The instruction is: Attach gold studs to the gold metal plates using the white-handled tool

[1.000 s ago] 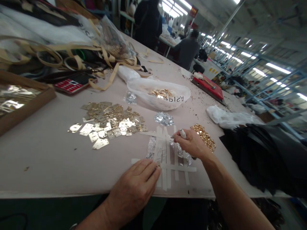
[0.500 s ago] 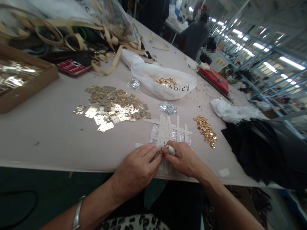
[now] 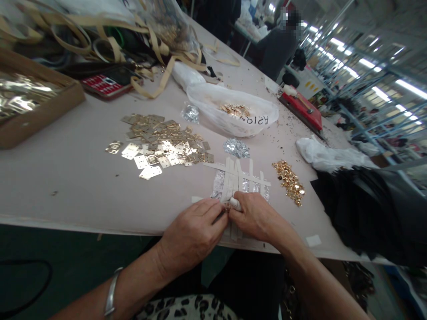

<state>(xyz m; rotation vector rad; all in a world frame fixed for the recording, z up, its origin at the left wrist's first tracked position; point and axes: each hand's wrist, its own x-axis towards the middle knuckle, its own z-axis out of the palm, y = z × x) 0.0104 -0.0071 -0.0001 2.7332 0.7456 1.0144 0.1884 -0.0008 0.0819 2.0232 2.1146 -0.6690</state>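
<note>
My left hand [image 3: 193, 231] and my right hand [image 3: 255, 218] meet at the table's near edge, fingertips pinched together over a small gold piece [image 3: 228, 206] I can barely make out. A thin dark tool shows in the left fingers. A white taped tip covers the right forefinger. Just beyond them lies a grid of white tape strips [image 3: 238, 178] over silvery foil. A pile of small gold studs [image 3: 289, 181] lies to the right of it. Flat gold plates [image 3: 163, 144] are spread to the left.
A white plastic bag [image 3: 233, 116] holds more gold parts. Silver bits [image 3: 236, 148] lie near it. A cardboard box [image 3: 36, 106] sits at left, a red phone [image 3: 105, 84] and beige straps [image 3: 150, 53] behind. Black fabric [image 3: 363, 209] lies right. A person [image 3: 278, 49] sits at the far end.
My right hand came back from the far end of the tape grid to the near edge and met the left hand. Both now pinch together there. The view tilted down slightly.
</note>
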